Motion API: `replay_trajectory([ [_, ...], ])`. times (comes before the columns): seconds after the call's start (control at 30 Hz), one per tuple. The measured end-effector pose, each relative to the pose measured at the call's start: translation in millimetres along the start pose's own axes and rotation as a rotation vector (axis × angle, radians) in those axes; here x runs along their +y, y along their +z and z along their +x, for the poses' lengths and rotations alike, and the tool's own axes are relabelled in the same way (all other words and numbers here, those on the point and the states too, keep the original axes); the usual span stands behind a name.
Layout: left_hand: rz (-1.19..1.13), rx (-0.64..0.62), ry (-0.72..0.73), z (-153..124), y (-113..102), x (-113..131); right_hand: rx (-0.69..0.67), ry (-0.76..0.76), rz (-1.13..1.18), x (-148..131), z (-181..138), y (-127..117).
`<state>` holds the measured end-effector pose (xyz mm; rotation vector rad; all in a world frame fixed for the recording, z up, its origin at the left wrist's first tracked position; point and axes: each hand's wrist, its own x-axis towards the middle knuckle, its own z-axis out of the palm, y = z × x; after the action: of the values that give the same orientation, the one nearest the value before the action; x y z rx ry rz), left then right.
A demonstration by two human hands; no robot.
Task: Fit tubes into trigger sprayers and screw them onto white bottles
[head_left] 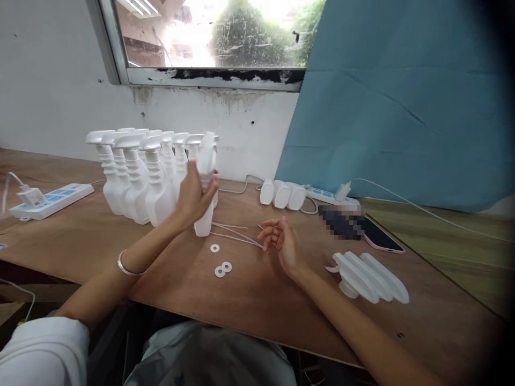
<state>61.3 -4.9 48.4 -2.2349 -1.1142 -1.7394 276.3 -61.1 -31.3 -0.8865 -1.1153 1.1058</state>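
Observation:
My left hand [193,197] is closed around a white spray trigger head [206,177], held upright with its base on the wooden table [249,289]. Thin white dip tubes [233,233] lie on the table beside it. My right hand [281,241] hovers just right of the tubes, palm turned up, fingers loosely curled and apart, holding nothing. Three small white washers [221,262] lie in front of the two hands. A cluster of several white trigger heads [140,171] stands upright behind my left hand.
Three trigger heads [370,276] lie on their sides at the right, more white parts [281,194] near the wall. A phone [380,236] lies by a power strip [330,197]. Another power strip [50,199] sits at the left. A blue sheet [402,96] leans at the back right.

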Motion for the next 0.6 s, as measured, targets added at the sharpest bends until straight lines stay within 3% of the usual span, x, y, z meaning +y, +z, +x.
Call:
replay_trajectory([
  [0.1,-0.107,0.131,-0.102,8.0,-10.7,-15.0,-0.021,0.015,-0.018,1.7,-0.5,0.4],
  [0.2,-0.166,0.161,-0.108,13.7,-19.0,-26.1,-0.011,-0.001,-0.127,4.3,-0.3,0.9],
  [0.3,-0.240,0.140,-0.109,17.7,-24.4,-36.3,-0.034,-0.116,-0.414,9.4,0.9,-0.5],
  [0.43,-0.327,0.040,-0.200,19.1,-29.1,-52.3,-0.200,-0.314,-0.907,18.5,1.7,-2.8],
  [0.6,-0.370,0.006,-0.310,17.4,-35.4,-69.6,-0.398,-0.449,-1.209,28.3,3.7,4.3],
])
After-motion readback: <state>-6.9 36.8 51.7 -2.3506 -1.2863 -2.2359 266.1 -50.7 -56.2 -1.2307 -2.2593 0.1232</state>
